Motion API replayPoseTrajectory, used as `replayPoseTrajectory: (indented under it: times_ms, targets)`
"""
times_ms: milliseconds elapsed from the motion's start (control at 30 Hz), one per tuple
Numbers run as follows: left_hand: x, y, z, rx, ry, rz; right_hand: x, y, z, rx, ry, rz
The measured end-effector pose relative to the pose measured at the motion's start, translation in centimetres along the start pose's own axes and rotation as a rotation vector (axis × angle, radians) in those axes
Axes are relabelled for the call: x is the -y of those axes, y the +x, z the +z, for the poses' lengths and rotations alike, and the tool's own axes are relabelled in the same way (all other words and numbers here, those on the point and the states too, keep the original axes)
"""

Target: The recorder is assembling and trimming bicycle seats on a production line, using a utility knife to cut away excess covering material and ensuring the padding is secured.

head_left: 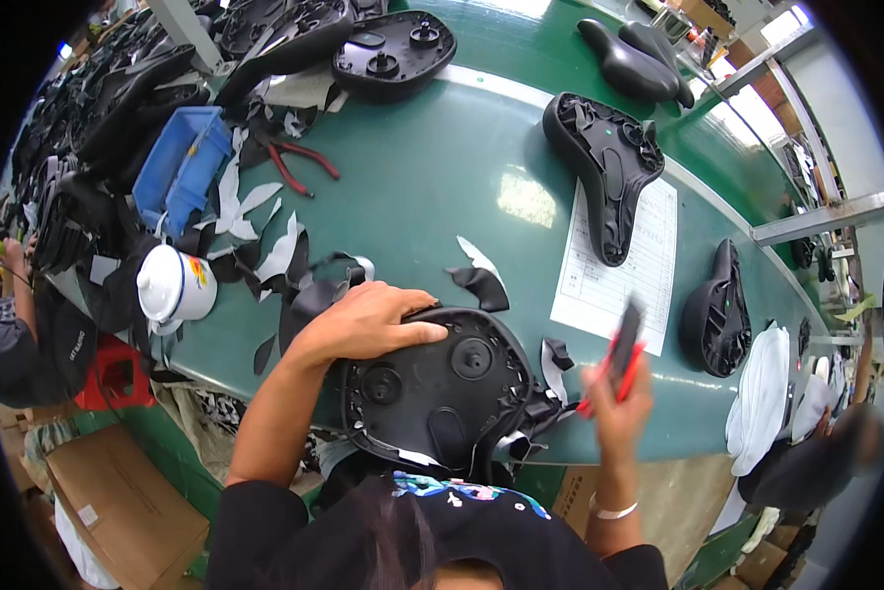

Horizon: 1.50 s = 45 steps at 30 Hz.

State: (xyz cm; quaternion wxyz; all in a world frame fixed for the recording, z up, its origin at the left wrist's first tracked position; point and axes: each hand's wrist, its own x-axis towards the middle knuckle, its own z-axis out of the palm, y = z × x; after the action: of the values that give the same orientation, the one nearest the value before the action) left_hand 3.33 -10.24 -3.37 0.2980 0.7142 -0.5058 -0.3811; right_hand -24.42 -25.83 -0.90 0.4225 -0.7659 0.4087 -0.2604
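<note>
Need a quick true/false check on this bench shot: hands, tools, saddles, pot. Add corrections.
1. The left hand touches the upturned saddle in front of the person. True.
2. The right hand is empty. False: the right hand holds a red-handled tool, blurred.
3. Another saddle lies partly over the paper sheet. True.
4. The white pot stands right of that sheet. False: the white pot is to its left.
5. The red-handled pliers lie on the green table. True.
6. The bin beyond the pot is yellow. False: the bin is blue.
</note>
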Motion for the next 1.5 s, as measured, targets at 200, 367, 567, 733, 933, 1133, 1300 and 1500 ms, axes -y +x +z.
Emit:
replayPoseTrajectory:
  times_ms: [200, 367, 567, 733, 933, 1133, 1300, 1500]
  targets:
    - [-3.3, 6.2, -7.3, -0.762, -1.321, -0.085, 0.7, 23.6, -3.2, -0.220, 0.415, -0.239]
    - [1.0, 11.4, -0.9, -0.670, 0.326, 0.484, -1.8, 41.4, -0.4, -0.228, 0.513, -0.153]
    - [1.2, 11.3, -1.2, -0.596, -0.145, 0.351, -3.6, 52.3, 2.5, -0.133, 0.363, 0.241]
    - [1.2, 11.2, -2.7, -0.869, 0.089, 0.421, 2.8, 47.2, 6.8, 0.082, 0.656, 0.041]
    - [2.5, 10.6, -2.0, -0.722, -0.688, 0.337, 9.6, 23.2, 7.2, 0.269, -0.456, -0.805]
    - [1.1, 7.1, -4.1, -0.139, -1.594, -0.004, 6.9, 7.5, 6.3, 0.942, -0.494, -0.990]
    - [0.5, 1.6, -3.6, -0.390, -1.130, 0.008, 4.8, 4.3, 2.3, 0.648, -0.069, -0.352]
    - [-1.8, 1.6, -5.8, -0.304, -0.809, -0.124, 4.8, 6.8, 1.5, 0.538, -0.495, -0.927]
